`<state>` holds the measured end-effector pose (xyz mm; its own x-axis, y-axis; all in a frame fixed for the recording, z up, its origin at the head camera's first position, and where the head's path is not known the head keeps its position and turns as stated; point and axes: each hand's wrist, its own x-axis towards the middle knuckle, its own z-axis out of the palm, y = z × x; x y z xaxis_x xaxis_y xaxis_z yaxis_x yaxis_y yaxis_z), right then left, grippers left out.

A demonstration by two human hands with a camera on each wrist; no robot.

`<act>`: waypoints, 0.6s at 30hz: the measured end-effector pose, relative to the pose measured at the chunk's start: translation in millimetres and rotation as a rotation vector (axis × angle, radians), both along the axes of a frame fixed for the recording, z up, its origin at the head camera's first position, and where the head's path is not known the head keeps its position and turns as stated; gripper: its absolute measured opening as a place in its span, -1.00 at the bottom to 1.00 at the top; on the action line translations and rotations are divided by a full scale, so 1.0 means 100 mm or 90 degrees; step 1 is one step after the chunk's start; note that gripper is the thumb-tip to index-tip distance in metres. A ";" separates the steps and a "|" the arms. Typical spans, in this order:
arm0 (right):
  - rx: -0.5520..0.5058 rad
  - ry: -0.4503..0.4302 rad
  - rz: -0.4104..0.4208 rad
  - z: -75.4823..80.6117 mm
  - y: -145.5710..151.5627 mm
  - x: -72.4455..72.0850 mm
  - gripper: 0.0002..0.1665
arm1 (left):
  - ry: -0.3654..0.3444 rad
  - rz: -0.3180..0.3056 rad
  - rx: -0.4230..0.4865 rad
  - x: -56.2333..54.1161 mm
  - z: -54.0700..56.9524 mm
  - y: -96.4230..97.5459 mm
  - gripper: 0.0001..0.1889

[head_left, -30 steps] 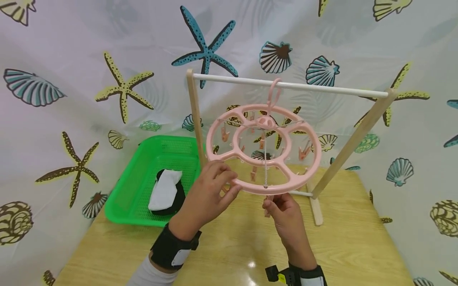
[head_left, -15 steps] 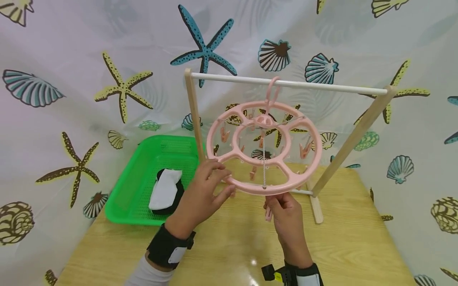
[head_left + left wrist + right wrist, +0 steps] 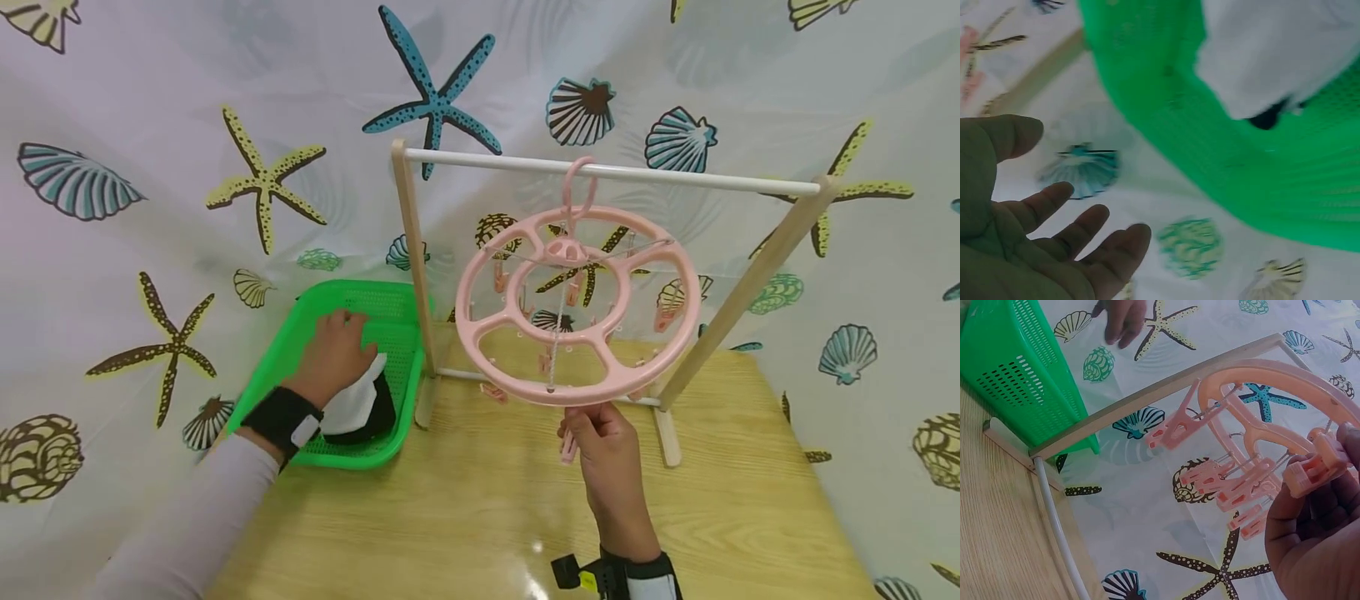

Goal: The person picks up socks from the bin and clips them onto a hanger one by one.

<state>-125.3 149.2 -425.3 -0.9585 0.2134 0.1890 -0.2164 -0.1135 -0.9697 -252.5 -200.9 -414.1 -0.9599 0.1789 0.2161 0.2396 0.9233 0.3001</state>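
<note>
My right hand (image 3: 606, 450) pinches a pink clothes peg (image 3: 1317, 467) between thumb and fingers, just under the near rim of a round pink drying hanger (image 3: 577, 395). My left hand (image 3: 335, 354) is over the green basket (image 3: 371, 298), its fingers spread and loosely bent, nothing held. In the left wrist view the thumb and fingertips stand apart. White cloth (image 3: 351, 408) lies on black cloth (image 3: 384, 410) inside the basket; the hand and wrist partly cover them in the head view.
The hanger's hook (image 3: 576, 185) hangs on the white rail (image 3: 697, 177) of a wooden-legged stand (image 3: 750, 292). Several other pegs (image 3: 1244, 487) dangle below the ring. A wooden table (image 3: 480, 508) supports the stand and basket; a shell-patterned cloth (image 3: 225, 67) hangs behind.
My left hand has let go of the hanger's rim and moved left over the basket. The ring has swung slightly right. My right hand stays on the peg.
</note>
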 end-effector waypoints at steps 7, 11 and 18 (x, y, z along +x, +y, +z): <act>0.009 0.001 -0.005 -0.01 0.04 0.04 -0.88 | -0.250 0.029 -0.019 -0.52 -0.28 -0.30 -0.39; 0.023 0.038 -0.010 -0.01 0.06 0.03 -0.86 | -0.439 0.082 -0.066 -0.73 -0.58 -0.38 -0.30; 0.011 0.033 0.002 -0.06 0.08 0.01 -0.81 | -0.469 0.087 -0.039 -0.85 -0.95 -0.51 -0.26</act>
